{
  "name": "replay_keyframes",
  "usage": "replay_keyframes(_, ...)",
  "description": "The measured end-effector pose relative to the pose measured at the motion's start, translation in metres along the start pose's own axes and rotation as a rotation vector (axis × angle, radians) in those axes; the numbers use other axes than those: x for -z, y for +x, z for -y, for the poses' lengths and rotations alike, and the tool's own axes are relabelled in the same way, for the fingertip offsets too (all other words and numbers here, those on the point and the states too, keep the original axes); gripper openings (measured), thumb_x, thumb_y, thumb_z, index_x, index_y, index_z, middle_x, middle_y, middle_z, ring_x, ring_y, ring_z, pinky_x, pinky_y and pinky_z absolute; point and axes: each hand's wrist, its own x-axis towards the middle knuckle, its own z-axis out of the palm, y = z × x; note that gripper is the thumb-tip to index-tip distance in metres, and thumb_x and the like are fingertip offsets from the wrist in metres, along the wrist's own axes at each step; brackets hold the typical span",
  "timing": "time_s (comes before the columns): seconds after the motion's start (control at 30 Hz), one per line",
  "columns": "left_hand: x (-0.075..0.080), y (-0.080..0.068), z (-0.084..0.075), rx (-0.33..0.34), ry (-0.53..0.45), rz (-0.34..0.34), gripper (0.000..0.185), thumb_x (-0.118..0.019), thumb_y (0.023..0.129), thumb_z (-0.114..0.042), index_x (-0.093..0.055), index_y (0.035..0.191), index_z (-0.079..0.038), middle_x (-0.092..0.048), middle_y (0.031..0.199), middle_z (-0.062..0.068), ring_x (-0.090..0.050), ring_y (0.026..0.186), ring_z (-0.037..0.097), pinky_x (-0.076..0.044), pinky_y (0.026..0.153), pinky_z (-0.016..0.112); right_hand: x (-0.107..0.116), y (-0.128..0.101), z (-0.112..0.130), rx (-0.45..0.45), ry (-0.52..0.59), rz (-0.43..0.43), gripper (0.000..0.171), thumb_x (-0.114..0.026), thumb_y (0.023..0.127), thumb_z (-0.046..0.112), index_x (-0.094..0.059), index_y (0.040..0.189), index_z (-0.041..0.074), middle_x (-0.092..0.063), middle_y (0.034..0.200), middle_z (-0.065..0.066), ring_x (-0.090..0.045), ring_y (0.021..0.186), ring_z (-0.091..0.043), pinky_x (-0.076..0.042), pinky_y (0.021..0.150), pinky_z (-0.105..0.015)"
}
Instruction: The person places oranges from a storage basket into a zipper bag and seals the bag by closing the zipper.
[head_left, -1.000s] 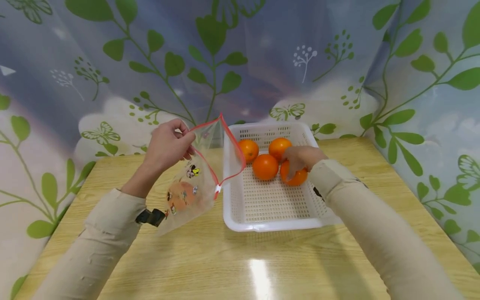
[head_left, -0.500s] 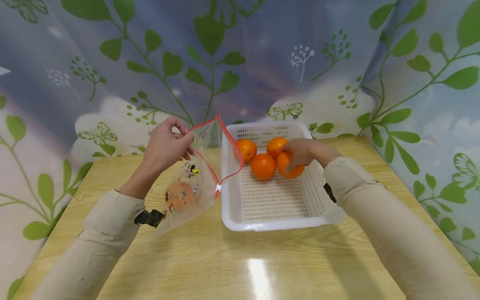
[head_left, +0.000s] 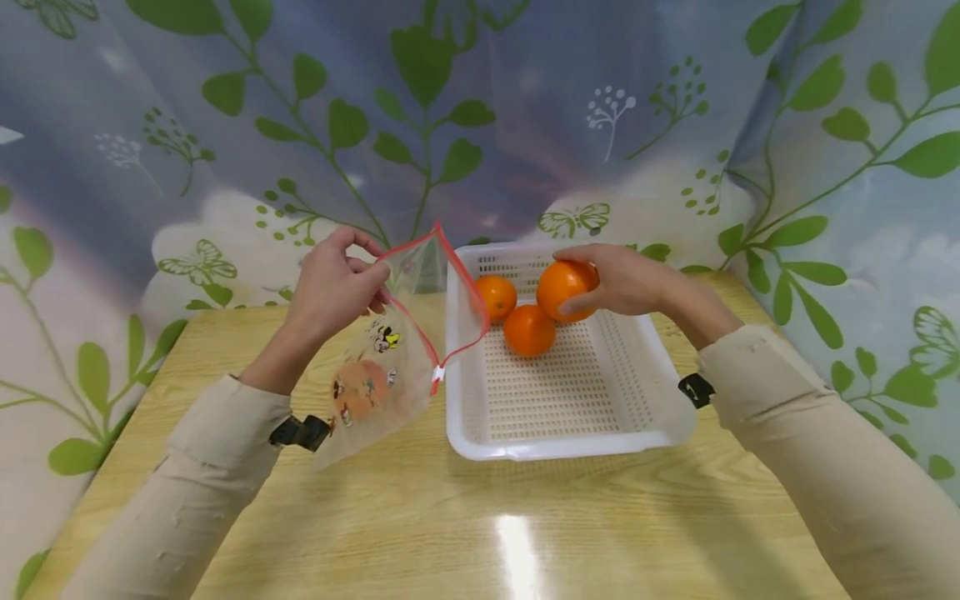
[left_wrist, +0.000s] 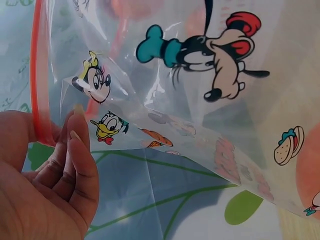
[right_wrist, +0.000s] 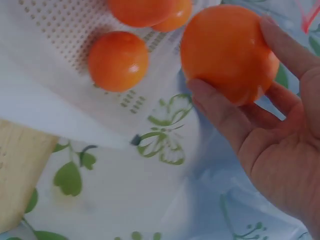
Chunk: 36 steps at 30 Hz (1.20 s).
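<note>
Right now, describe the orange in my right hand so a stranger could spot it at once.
On the wood-grain table stands a white perforated plastic basket. Over its far right part, your right hand grips one orange between thumb and fingers. It alone has fingers on it; the neighbouring oranges lie in the basket.

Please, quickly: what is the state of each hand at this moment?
Left hand: closed, pinching the bag near its open edge.
Right hand: closed around an orange.
</note>
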Motion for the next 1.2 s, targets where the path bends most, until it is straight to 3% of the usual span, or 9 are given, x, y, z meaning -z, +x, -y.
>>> replay_keyframes(0.27, 0.001, -0.005, -0.002, 0.015, -0.017, -0.013, 0.021, -0.05, 0.091, -0.014, -0.056, 0.11, -0.008, -0.066, 0.065, 0.011, -0.064, 0.055, 0.025, -0.053, 0.054, 0.033, -0.006, -0.006, 0.039, 0.097, 0.083, -0.158, 0.08, -0.076, 0.082, 0.032, -0.035, 0.146, 0.008, -0.044, 0.139, -0.01, -0.052, 0.111, -0.027, -0.046, 0.091, -0.045)
replay_keyframes(0.53, 0.0, -0.007, -0.001, 0.046, -0.005, -0.019, 0.025, -0.05, 0.091, -0.014, -0.058, 0.114, -0.012, -0.066, 0.064, 0.011, -0.064, 0.055, 0.024, -0.052, 0.052, 0.033, -0.018, -0.007, 0.076, 0.237, 0.211, -0.26, 0.07, -0.081, 0.077, 0.031, -0.047, 0.136, 0.014, -0.05, 0.129, 0.0, -0.051, 0.11, -0.018, -0.051, 0.083, -0.036)
replay_keyframes(0.83, -0.002, -0.002, -0.002, 0.053, 0.033, -0.018, 0.033, -0.051, 0.091, -0.014, -0.063, 0.121, -0.004, -0.067, 0.066, 0.009, -0.065, 0.054, 0.022, -0.053, 0.051, 0.029, -0.03, 0.004, 0.095, 0.336, 0.102, -0.25, 0.071, -0.079, 0.08, 0.032, -0.045, 0.14, 0.013, -0.045, 0.139, -0.002, -0.048, 0.117, -0.017, -0.045, 0.093, -0.037)
replay_keyframes(1.2, -0.005, 0.001, -0.006, 0.033, 0.045, 0.002, 0.028, -0.052, 0.093, -0.015, -0.066, 0.115, -0.004, -0.067, 0.066, 0.01, -0.064, 0.053, 0.022, -0.054, 0.052, 0.03, -0.044, 0.026, 0.101, 0.433, -0.09, -0.213, 0.07, -0.076, 0.083, 0.032, -0.044, 0.142, 0.015, -0.039, 0.145, -0.002, -0.047, 0.122, -0.02, -0.042, 0.097, -0.035)
